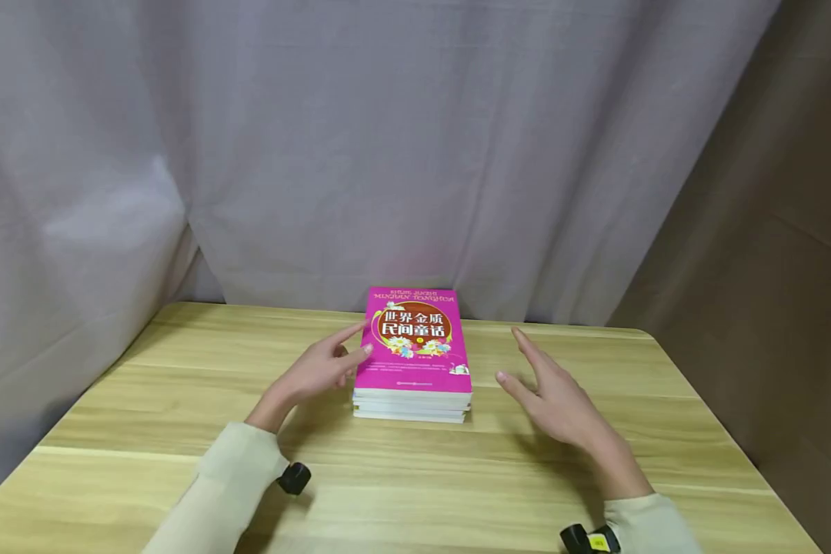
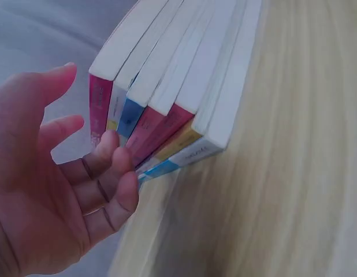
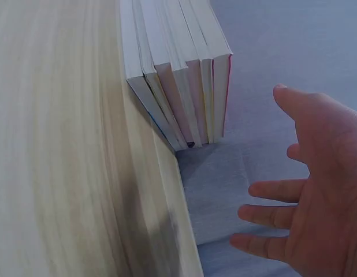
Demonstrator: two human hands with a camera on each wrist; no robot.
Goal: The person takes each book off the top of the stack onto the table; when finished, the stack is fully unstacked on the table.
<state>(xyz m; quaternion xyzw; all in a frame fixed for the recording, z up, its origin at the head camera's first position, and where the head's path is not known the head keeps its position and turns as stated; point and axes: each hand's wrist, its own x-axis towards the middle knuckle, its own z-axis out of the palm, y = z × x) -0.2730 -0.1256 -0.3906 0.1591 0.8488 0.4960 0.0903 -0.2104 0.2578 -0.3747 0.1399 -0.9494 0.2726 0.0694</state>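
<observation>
Books (image 1: 413,338) lay stacked between left hand (image 1: 316,369) and right hand (image 1: 559,402), both empty, fingers loosely spread; uneven pushing could have skewed them.

Fine print (image 1: 405,367) on the top book (image 1: 415,338) is unreadable; front covers of the other books (image 1: 410,408) beneath it are hidden; nearer than it, both sleeves (image 1: 225,481) are cut off.
</observation>
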